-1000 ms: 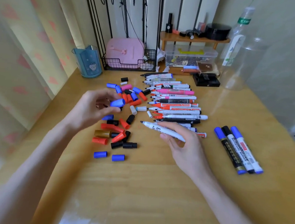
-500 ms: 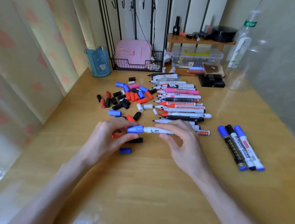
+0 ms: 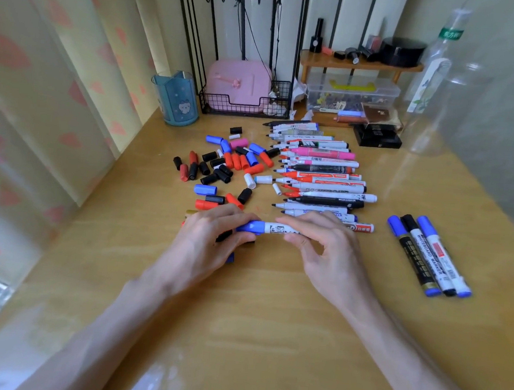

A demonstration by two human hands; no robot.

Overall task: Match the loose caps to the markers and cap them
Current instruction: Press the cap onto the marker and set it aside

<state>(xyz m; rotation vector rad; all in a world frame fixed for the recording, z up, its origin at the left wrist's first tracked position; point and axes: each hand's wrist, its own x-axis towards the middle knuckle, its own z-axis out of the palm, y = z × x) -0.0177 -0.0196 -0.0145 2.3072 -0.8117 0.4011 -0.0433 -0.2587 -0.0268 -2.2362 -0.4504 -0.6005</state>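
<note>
Dozens of loose caps (image 3: 221, 167), black, red, blue, white and one pink, lie scattered over the left half of the worktop (image 3: 238, 332), from its middle back toward the far edge. A few are half hidden beneath the left hand (image 3: 205, 243). That hand hovers over the middle of the worktop with its fingers (image 3: 232, 216) curled round a blue cap (image 3: 251, 226). The blue cap sits on the end of a white marker (image 3: 279, 229), held level and crosswise just above the surface. It looks flush with the barrel, though whether it has clicked home cannot be told. The right hand (image 3: 331, 256) has the other end: its fingers (image 3: 299, 221) and thumb pinch the barrel and hide its tail. Behind this hand a row of uncapped markers (image 3: 322, 175) lies side by side, tips pointing left, and reaches back toward the far edge. Well to the right, near the right edge, three capped markers (image 3: 429, 254) lie touching, two with blue caps and one with black. The step in hand looks like the seating of this cap, which would make a fourth finished marker, so most of the task is yet to do. The next move likely calls for a firm push of both hands toward each other until the cap stops. The left hand would then let go and the right would lay the marker beside the capped three. After that comes another uncapped marker, its tip colour read and a loose cap of that colour and width found to fit it.
</note>
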